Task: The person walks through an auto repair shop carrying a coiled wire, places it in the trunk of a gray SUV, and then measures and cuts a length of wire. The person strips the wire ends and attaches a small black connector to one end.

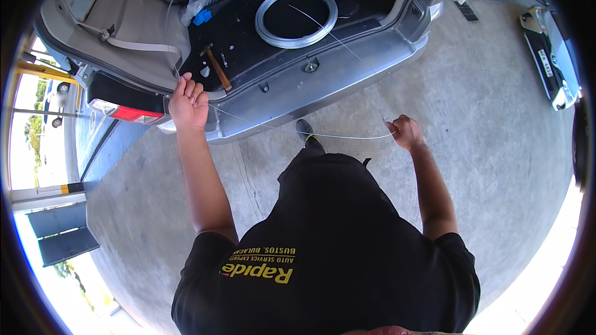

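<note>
Black short-sleeved shirt (347, 229) fabric fills the space nearest the camera, with both bare arms reaching out from it. The right hand (406, 131) is closed into a fist around one end of a thin silvery wire (347, 137), a short tip poking up beside the fingers. That strand sags across, over the grey painted bumper (248, 123), to the left hand (189, 104), raised at the left edge of the boot opening. Its fingertips look pinched together on the wire, though the exact grip is too small to tell.

If the right hand let go, the springy strand might whip back toward the arms or face. Pulling hard could kink it, and dragging it over the bumper could scratch the paint.

On the black cargo floor (239, 31) lies a round silvery wire coil (292, 43), its loose end jutting over the rim, where a sleeve might catch. The wooden-handled hammer (218, 69), near the sill, could be knocked out by a careless sweep.
</note>
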A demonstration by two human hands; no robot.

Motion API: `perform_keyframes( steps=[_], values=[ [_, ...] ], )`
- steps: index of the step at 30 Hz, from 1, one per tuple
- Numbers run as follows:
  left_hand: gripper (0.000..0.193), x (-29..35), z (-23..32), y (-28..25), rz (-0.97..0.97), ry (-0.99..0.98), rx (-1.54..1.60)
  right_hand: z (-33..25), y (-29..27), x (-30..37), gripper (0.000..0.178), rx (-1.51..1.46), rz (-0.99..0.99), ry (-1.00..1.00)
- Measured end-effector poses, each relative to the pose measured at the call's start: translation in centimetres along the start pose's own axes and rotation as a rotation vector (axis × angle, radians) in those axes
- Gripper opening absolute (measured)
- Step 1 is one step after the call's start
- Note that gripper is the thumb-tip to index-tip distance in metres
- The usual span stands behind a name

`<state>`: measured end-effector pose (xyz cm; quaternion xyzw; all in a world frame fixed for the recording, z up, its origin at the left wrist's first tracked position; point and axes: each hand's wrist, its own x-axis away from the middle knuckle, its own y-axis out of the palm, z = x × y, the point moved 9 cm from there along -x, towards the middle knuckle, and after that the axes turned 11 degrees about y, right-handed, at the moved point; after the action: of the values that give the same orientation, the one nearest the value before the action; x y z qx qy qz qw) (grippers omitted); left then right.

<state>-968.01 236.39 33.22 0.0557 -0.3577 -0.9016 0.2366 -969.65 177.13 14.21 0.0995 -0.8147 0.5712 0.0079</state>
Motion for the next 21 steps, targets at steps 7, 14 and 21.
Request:
perform_keyframes(
  steps=[7,14,21],
  values=[
    [0.025,-6.3,5.3,1.3,-0.043,0.106,0.139,-8.3,-4.0,5.9,0.036,-0.200,0.004,-0.222],
    [0.022,-8.5,21.8,3.1,-0.260,0.262,0.132,-15.9,-1.8,3.3,0.022,-0.304,-0.071,-0.340],
    [0.024,-3.1,39.6,2.2,-0.326,0.370,0.097,-11.4,6.0,-11.1,0.027,-0.075,-0.051,-0.258]
  ],
)
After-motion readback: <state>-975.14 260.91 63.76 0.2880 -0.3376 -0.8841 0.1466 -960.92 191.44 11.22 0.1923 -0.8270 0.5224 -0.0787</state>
